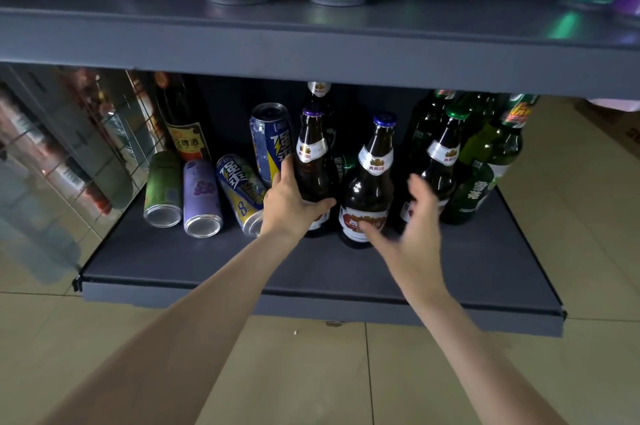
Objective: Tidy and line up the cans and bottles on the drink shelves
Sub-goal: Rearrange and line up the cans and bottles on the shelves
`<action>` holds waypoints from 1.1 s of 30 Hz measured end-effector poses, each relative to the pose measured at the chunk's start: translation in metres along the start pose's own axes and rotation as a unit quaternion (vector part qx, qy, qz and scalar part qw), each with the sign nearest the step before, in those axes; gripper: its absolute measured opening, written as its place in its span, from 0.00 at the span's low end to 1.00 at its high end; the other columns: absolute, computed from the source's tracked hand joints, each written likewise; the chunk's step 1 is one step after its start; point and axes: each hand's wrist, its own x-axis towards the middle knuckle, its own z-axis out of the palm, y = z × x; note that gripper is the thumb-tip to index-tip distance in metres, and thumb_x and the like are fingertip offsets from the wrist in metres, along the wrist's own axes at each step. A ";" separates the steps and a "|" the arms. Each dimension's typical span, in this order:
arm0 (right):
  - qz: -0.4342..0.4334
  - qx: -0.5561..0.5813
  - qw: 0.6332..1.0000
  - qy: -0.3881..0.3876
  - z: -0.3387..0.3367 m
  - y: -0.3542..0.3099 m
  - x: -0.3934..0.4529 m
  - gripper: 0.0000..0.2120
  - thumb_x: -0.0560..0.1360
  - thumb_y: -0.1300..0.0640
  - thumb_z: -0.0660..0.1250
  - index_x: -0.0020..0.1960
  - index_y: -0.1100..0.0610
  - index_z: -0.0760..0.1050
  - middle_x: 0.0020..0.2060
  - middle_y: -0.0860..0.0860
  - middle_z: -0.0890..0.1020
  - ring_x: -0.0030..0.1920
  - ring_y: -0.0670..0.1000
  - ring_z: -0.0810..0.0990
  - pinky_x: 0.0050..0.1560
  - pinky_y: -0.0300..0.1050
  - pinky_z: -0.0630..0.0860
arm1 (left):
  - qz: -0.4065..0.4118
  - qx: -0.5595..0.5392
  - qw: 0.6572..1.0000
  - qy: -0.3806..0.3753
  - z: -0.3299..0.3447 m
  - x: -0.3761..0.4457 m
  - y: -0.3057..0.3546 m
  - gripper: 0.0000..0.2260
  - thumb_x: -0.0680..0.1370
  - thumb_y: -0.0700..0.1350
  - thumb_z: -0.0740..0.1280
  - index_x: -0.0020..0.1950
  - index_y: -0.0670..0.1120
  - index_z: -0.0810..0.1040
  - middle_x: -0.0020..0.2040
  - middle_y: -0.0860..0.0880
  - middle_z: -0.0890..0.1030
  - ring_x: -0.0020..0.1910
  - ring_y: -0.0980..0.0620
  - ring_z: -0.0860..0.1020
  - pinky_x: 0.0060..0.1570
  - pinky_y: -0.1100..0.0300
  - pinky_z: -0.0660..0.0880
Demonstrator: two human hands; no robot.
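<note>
Setting: dark lower shelf (173,262) over tiled floor, mid-frame.
Left hand (289,203): your fingers wrap a brown bottle (311,161), purple cap, upright at centre.
Right hand (412,217): blurred, fingers spread, holding nothing, just beside a second brown bottle (370,182), blue cap.
Cans (202,198): three lying down at centre left; one blue can (268,144) upright behind.
Green bottles (491,154): clustered right of centre.
</note>
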 end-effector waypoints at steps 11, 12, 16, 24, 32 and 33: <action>0.047 -0.072 0.996 -0.019 0.029 -0.008 0.015 0.44 0.67 0.56 0.76 0.74 0.58 0.53 0.64 0.57 0.66 0.63 0.57 0.71 0.60 0.48 0.71 | -0.033 0.010 0.999 0.018 -0.024 -0.005 -0.013 0.41 0.68 0.46 0.76 0.74 0.44 0.57 0.67 0.42 0.69 0.66 0.42 0.68 0.65 0.50 0.66; 0.046 -0.075 0.996 -0.020 0.026 -0.007 0.013 0.44 0.67 0.56 0.76 0.74 0.58 0.53 0.64 0.57 0.66 0.63 0.57 0.71 0.60 0.47 0.71 | -0.033 0.004 0.999 0.014 -0.026 -0.004 -0.014 0.40 0.68 0.45 0.76 0.74 0.44 0.57 0.67 0.42 0.69 0.66 0.42 0.68 0.63 0.52 0.66; 0.055 -0.086 0.995 -0.008 0.017 -0.007 0.008 0.44 0.67 0.56 0.76 0.74 0.59 0.53 0.65 0.57 0.66 0.64 0.57 0.71 0.59 0.46 0.71 | -0.033 -0.008 0.999 0.005 -0.032 -0.004 -0.015 0.40 0.69 0.43 0.75 0.74 0.45 0.57 0.67 0.42 0.69 0.66 0.43 0.69 0.61 0.55 0.66; 0.026 -0.079 0.995 0.060 0.005 -0.032 -0.019 0.39 0.69 0.55 0.74 0.73 0.59 0.56 0.64 0.53 0.65 0.64 0.51 0.68 0.61 0.40 0.67 | -0.088 0.063 0.994 -0.020 -0.042 0.000 -0.028 0.42 0.66 0.55 0.75 0.73 0.52 0.55 0.68 0.48 0.70 0.68 0.39 0.65 0.66 0.39 0.62; -0.016 -0.048 0.992 -0.112 0.056 -0.044 -0.042 0.33 0.73 0.59 0.70 0.73 0.57 0.56 0.64 0.50 0.66 0.65 0.46 0.67 0.65 0.42 0.68 | -0.052 0.062 0.995 -0.049 -0.047 -0.005 -0.038 0.45 0.65 0.54 0.75 0.74 0.53 0.52 0.67 0.46 0.71 0.65 0.40 0.69 0.63 0.40 0.66; -0.012 -0.045 0.992 -0.121 0.061 -0.043 -0.038 0.34 0.73 0.60 0.70 0.73 0.57 0.56 0.65 0.51 0.66 0.65 0.47 0.67 0.66 0.44 0.68 | -0.029 0.072 0.996 -0.051 -0.051 -0.008 -0.042 0.43 0.66 0.51 0.74 0.74 0.50 0.53 0.66 0.45 0.72 0.65 0.40 0.70 0.63 0.43 0.66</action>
